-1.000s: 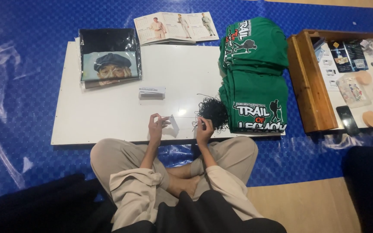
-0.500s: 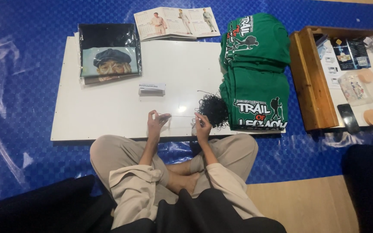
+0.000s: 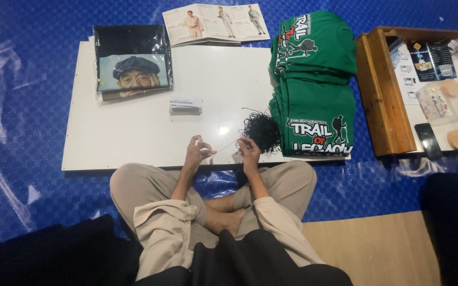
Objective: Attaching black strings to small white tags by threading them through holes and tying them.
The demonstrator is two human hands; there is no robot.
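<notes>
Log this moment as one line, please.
left hand: pinching thin string | right hand: pinching same string | black string bundle: beside right hand | white board: under hands

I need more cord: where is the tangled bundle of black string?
In the head view, the tangled bundle of black string lies on the white board, right of centre, touching the stack of green shirts.

A thin pale string [image 3: 223,146] stretches taut beside a tangled black thread bundle [image 3: 261,131]
</notes>
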